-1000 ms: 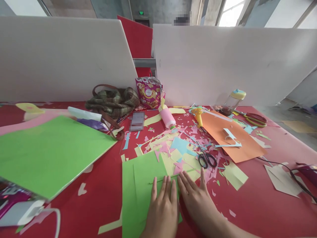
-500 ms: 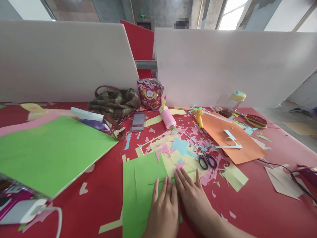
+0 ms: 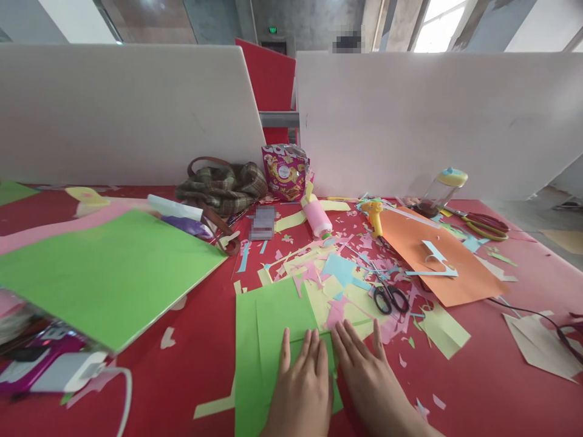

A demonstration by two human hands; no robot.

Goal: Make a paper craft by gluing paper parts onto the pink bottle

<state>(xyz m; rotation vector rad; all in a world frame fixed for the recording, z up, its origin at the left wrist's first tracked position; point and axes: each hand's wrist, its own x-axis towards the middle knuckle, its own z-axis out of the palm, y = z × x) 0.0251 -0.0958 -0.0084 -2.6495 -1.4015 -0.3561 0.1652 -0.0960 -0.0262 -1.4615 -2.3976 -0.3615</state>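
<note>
My left hand (image 3: 304, 376) lies flat with fingers stretched out on the green paper (image 3: 273, 309) at the front of the table. Close beside it, my right hand (image 3: 368, 376) is also flat, its fingertips at the paper's right edge. A folded strip or crease shows in the green paper near the left fingertips; my hands hide part of it. Just beyond the right hand lie scissors (image 3: 390, 299) with black handles, among pink, yellow and blue paper scraps (image 3: 339, 270).
A large green sheet (image 3: 113, 273) lies left, an orange sheet (image 3: 444, 273) right. Behind are a pink bottle (image 3: 316, 216), a yellow glue gun (image 3: 374, 217), a snack bag (image 3: 286, 172), a plaid bag (image 3: 223, 185), a lidded jar (image 3: 443, 191) and pliers-like red-handled tool (image 3: 485, 223).
The view has shifted slightly, so the table's things sit further right. My right hand has slid a little away from the left, and both stay flat at the green paper.
</note>
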